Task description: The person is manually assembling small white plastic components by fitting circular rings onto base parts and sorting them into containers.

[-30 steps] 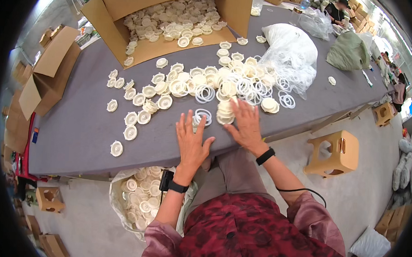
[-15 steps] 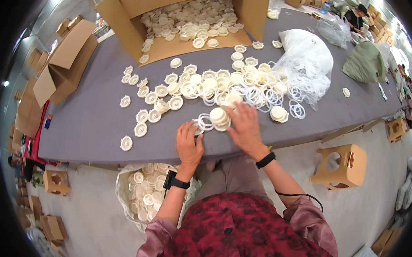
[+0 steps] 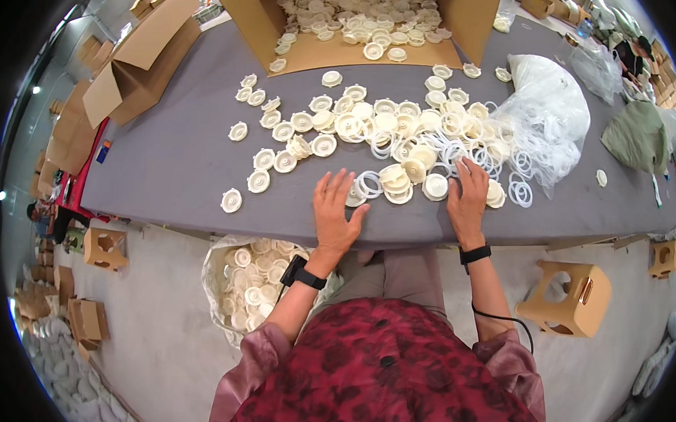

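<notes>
A large open carton [image 3: 308, 29] at the far edge of the desk [image 3: 174, 158] is filled with cream plastic caps, and more of them spill forward over the grey top. To the right lies a clear bag [image 3: 550, 107] with thin white rings [image 3: 516, 190] strewn at its mouth. A green cloth [image 3: 635, 137] sits beyond the bag. Between the hands stands a small pile of caps [image 3: 400, 176], with one ring [image 3: 369, 184] lying just left of it, so both hands have loose parts close on every side.

The left hand [image 3: 336, 215] lies flat on the desk, palm down and fingers spread, holding nothing; its fingertips reach the ring and a cap beside it. The right hand [image 3: 467, 198] also lies flat with fingers apart, empty, its fingertips touching caps at the right of the pile near the front edge of the desk.

The caps are round, cream, flat discs with a raised centre and a notched rim; some lie face up, some stacked askew.

Below the desk a bag of caps [image 3: 248, 282] stands on the pale floor by the person's knee. A cardboard stool [image 3: 572, 297] stands to the right, and a folded carton [image 3: 133, 59] rests at the desk's left end. More boxes line the room's edges.
</notes>
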`<state>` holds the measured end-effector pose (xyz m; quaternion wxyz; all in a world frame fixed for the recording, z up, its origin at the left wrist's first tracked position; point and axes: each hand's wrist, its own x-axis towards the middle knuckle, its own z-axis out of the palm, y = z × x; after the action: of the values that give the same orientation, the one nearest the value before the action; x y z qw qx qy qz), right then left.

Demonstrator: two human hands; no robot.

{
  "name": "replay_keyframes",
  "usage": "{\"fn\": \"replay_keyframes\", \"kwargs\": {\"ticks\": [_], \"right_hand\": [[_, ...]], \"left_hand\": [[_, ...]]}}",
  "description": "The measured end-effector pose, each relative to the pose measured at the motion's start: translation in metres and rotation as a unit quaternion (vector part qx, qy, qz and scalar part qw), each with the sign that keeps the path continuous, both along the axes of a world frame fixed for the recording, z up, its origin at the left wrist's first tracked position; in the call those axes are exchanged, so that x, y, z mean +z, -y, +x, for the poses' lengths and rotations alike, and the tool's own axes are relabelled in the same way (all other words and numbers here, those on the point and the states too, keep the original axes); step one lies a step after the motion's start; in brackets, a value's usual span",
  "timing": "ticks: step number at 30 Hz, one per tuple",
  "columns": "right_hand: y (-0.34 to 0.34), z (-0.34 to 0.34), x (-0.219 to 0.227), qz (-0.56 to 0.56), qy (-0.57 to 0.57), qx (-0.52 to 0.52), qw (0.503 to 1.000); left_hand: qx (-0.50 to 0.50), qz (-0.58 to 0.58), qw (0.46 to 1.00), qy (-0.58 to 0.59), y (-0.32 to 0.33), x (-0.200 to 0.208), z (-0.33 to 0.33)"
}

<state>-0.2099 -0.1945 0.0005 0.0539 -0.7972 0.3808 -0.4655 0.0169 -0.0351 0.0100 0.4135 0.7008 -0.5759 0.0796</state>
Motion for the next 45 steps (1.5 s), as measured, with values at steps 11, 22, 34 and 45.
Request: {"fn": "replay_keyframes", "kwargs": {"ticks": [11,22,34,45], "right_hand": [[-0.065,0.092,0.032,-0.014,-0.099,0.18,0.979],[-0.051,0.099,0.013,0.07,0.034,0.212,0.974],[-0.033,0.105,0.027,0.35,0.233,0.231,0.877],[0.001,0.097,0.048,0.545,0.411,0.315,0.66]], "left_hand": [[-0.025,0.011,0.994,-0.101,0.01,-0.005,0.005],[-0.019,0.002,0.999,0.048,0.0,-0.006,0.018],[0.018,0.031,0.905,-0.423,-0.012,0.002,0.076],[-0.04,0.095,0.874,-0.474,0.003,0.019,0.064]]}}
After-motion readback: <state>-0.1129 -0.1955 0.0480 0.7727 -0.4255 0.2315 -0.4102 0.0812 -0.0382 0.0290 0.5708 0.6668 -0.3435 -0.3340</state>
